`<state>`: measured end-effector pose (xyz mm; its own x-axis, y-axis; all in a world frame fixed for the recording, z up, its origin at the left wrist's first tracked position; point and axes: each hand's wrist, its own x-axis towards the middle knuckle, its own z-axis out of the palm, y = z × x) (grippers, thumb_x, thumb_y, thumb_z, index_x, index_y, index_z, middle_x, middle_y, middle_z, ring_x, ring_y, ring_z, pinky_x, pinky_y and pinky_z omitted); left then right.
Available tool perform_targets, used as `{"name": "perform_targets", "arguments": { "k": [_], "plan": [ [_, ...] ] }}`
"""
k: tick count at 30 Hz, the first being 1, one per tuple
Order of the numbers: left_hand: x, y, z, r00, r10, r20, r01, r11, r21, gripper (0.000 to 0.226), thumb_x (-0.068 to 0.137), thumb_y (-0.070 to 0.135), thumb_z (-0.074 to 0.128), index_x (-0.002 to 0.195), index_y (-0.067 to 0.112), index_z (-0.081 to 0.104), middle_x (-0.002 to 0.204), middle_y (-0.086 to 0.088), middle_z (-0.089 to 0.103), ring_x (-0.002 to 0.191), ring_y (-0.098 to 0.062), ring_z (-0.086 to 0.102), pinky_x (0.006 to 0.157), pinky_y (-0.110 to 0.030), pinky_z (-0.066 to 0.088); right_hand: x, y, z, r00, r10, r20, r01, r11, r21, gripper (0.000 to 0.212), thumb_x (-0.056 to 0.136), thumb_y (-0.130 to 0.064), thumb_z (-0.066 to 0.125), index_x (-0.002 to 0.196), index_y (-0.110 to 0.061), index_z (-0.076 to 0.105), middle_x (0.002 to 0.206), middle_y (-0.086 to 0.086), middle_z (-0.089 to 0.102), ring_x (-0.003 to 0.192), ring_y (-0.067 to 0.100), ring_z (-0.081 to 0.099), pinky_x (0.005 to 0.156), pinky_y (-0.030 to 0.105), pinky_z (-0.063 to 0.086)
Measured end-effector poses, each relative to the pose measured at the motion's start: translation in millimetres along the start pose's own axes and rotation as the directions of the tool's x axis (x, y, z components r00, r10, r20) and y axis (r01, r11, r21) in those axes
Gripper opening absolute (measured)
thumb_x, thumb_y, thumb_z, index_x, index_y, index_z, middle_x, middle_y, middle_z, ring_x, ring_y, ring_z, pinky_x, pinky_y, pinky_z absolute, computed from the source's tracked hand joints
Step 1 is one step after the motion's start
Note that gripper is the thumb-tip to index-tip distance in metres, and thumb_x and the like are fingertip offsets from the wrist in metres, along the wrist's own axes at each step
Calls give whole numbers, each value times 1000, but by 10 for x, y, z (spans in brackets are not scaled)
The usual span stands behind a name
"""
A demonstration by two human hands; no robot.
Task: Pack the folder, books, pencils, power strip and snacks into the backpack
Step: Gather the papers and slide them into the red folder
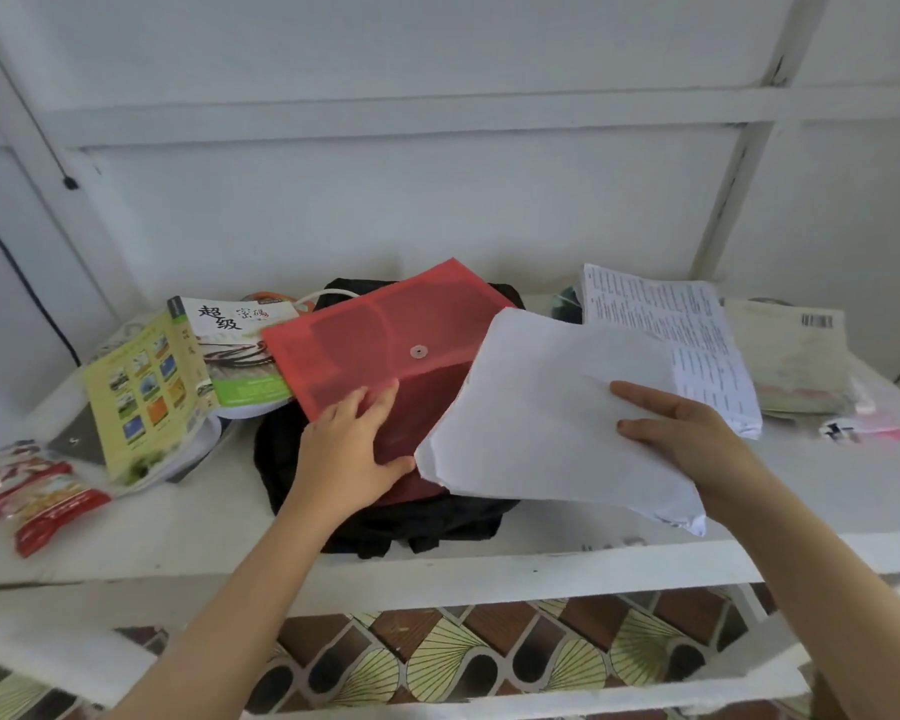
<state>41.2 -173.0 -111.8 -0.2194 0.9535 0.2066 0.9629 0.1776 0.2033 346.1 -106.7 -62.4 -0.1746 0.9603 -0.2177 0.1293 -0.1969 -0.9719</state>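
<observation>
A red translucent folder point(385, 345) with a snap button lies tilted over the black backpack point(437, 522) in the middle of the white shelf. My left hand point(352, 449) holds the folder's near edge, thumb under and fingers on top. My right hand point(681, 433) grips a stack of white paper sheets point(541, 407), whose left edge overlaps the folder's right side. A book with a green and white cover point(178, 376) lies open face down at the left. Red snack packets point(37, 485) sit at the far left edge. Most of the backpack is hidden under the folder and sheets.
More printed pages point(671, 335) and a pale book with a barcode point(796, 356) lie at the right, with small pink items point(874, 428) beside them. A white cord point(328, 296) shows behind the backpack. The shelf point(489, 574) has a front rail, with patterned floor tiles below.
</observation>
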Motion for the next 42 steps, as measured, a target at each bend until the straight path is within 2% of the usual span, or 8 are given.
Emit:
{"name": "perform_targets", "arguments": {
  "k": [11,15,20,25,28,32,39,42],
  "plan": [
    [121,282,-238,998,-66,-4,66,995,79,115,61,65,70,147,36,0,151,-4,22,132,-30,29,103,-47,29,-14,-73,-442,934,79,348,30,954,-299,35,86,-10,59,111,-32,66,112,-3,65,95,20,64,73,22,50],
    [126,289,-291,994,-8,106,10,1000,-13,111,66,45,75,147,39,-1,155,4,12,136,-29,21,107,-47,23,30,-82,-402,956,53,289,20,969,-246,34,86,-7,60,111,-28,65,116,0,61,94,21,61,75,24,49],
    [29,229,-322,987,73,142,-60,994,-90,116,62,29,78,147,40,0,155,9,13,136,-26,22,107,-41,27,-19,-91,-248,991,-13,131,17,1000,-26,36,88,-1,56,118,-19,62,105,-4,54,84,14,53,49,10,46],
    [-38,181,-285,983,141,113,-117,973,-197,120,55,36,85,145,44,7,154,13,16,140,-15,19,112,-42,24,40,-40,-55,999,-34,3,33,993,114,40,87,5,54,121,-15,60,99,-1,57,79,14,56,58,18,49],
    [-86,170,-273,981,152,118,-114,953,-280,120,55,34,87,144,46,8,153,15,15,140,-11,17,113,-40,24,94,24,68,998,-46,-46,52,988,147,43,86,6,54,123,-15,60,113,8,57,83,18,58,68,24,50],
    [-125,168,-289,979,166,119,-129,955,-267,123,54,35,87,144,46,4,154,13,13,142,-11,13,115,-39,22,140,59,212,993,-73,-90,85,987,136,47,86,5,53,128,-13,56,115,7,54,90,23,57,79,29,47],
    [-158,199,-311,975,190,117,-163,964,-208,124,52,40,85,147,40,4,154,14,15,140,-12,15,113,-40,24,144,88,436,954,-213,-210,192,974,-116,34,89,-3,41,120,-12,53,106,1,50,90,17,49,74,27,41],
    [-176,200,-304,968,212,136,-173,952,-251,125,49,39,82,145,46,1,149,19,19,137,-12,19,109,-41,29,153,68,480,958,-209,-195,172,967,-188,37,86,-1,38,113,-15,60,108,2,54,93,19,52,80,34,50]
  ]
}}
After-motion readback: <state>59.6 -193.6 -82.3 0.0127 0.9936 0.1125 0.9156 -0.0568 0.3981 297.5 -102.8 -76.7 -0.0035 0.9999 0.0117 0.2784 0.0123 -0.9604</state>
